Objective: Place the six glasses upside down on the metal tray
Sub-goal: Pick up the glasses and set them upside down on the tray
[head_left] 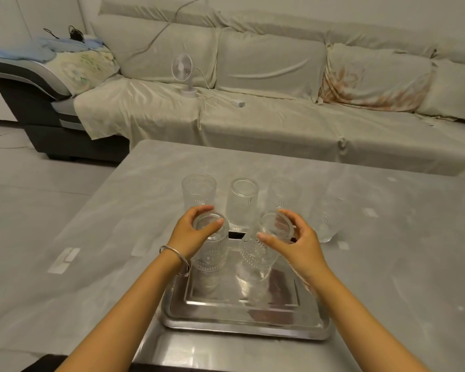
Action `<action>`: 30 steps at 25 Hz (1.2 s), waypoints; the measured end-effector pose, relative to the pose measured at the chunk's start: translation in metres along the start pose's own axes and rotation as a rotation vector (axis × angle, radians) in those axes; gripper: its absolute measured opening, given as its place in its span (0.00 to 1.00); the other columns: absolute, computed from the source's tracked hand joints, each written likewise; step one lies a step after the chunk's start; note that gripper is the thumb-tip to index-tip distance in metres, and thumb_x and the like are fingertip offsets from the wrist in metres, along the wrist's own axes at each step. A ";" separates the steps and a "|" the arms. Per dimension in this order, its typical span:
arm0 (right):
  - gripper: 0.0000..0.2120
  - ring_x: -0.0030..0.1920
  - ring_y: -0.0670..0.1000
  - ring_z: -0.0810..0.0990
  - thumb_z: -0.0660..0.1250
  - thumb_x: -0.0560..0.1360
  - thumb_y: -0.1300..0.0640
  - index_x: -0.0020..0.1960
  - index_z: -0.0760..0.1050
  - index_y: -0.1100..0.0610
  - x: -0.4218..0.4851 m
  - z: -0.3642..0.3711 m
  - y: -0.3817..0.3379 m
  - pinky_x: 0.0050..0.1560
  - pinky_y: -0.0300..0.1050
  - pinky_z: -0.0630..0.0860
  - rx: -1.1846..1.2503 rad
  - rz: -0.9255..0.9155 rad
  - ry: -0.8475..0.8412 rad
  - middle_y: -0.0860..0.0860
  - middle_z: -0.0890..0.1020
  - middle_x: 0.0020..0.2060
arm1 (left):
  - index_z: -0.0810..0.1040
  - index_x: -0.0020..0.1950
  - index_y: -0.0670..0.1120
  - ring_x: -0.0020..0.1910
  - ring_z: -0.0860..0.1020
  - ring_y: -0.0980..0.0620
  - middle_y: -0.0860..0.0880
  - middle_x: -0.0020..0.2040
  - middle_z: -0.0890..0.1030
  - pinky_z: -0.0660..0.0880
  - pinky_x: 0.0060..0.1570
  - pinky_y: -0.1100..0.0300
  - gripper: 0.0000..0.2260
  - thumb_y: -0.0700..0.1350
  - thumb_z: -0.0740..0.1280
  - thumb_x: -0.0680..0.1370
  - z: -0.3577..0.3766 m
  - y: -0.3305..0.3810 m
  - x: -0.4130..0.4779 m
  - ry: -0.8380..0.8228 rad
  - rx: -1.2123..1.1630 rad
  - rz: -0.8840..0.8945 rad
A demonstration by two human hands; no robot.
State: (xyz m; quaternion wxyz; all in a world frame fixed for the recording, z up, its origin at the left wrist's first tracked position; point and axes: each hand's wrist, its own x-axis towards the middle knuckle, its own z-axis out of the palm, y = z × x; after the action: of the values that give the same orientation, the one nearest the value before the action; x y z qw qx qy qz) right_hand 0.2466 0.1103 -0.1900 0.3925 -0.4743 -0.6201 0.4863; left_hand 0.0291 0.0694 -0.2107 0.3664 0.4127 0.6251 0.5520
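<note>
A shiny metal tray (242,322) lies on the table in front of me. My left hand (192,234) grips the upper end of a clear ribbed glass (210,253) standing on the tray's left side. My right hand (293,241) holds a second ribbed glass (255,255), tilted, its lower end over the tray's middle. Behind them stand three more glasses: one at the left (199,191), one in the middle (243,202), one at the right (281,193). Another glass (326,220) stands on the table to the right of the tray.
The grey table (91,264) carries pale tape patches. Beyond it runs a cloth-covered sofa (253,116) with a small white fan (183,73) and a power strip (238,103) on its seat. Tiled floor lies to the left.
</note>
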 end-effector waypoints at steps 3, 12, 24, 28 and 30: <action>0.35 0.56 0.42 0.77 0.80 0.56 0.44 0.61 0.73 0.44 0.002 0.013 0.009 0.44 0.29 0.76 -0.043 0.004 -0.048 0.40 0.79 0.56 | 0.78 0.55 0.48 0.54 0.77 0.51 0.48 0.55 0.80 0.73 0.51 0.62 0.14 0.45 0.71 0.70 -0.001 -0.003 0.001 -0.035 -0.021 -0.019; 0.34 0.62 0.48 0.75 0.81 0.59 0.48 0.61 0.71 0.43 0.007 0.028 0.016 0.61 0.45 0.74 -0.082 -0.020 -0.070 0.46 0.75 0.63 | 0.77 0.52 0.50 0.49 0.78 0.55 0.51 0.50 0.80 0.74 0.47 0.64 0.11 0.45 0.71 0.71 0.000 -0.004 0.003 -0.033 -0.045 -0.016; 0.33 0.63 0.48 0.73 0.79 0.61 0.49 0.62 0.69 0.42 0.005 0.031 0.016 0.59 0.40 0.70 -0.109 -0.045 -0.080 0.47 0.73 0.64 | 0.77 0.49 0.52 0.46 0.78 0.59 0.54 0.46 0.80 0.72 0.42 0.69 0.09 0.44 0.71 0.71 0.005 -0.001 0.004 -0.030 -0.070 0.005; 0.33 0.63 0.47 0.72 0.79 0.61 0.48 0.62 0.69 0.42 0.004 0.032 0.016 0.59 0.40 0.70 -0.108 -0.040 -0.090 0.46 0.73 0.64 | 0.76 0.49 0.52 0.46 0.78 0.60 0.55 0.46 0.80 0.73 0.39 0.71 0.09 0.44 0.71 0.71 0.005 -0.001 0.003 -0.041 -0.064 0.006; 0.33 0.63 0.47 0.72 0.79 0.61 0.48 0.62 0.69 0.42 0.005 0.031 0.016 0.58 0.39 0.70 -0.109 -0.040 -0.090 0.46 0.73 0.64 | 0.76 0.48 0.53 0.46 0.78 0.61 0.56 0.46 0.80 0.74 0.37 0.73 0.09 0.45 0.71 0.71 0.005 -0.001 0.003 -0.045 -0.068 0.005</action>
State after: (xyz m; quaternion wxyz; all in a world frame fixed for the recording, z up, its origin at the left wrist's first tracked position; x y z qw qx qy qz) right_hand 0.2191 0.1090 -0.2127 0.3476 -0.4599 -0.6720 0.4647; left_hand 0.0321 0.0738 -0.2123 0.3928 0.4137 0.5967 0.5643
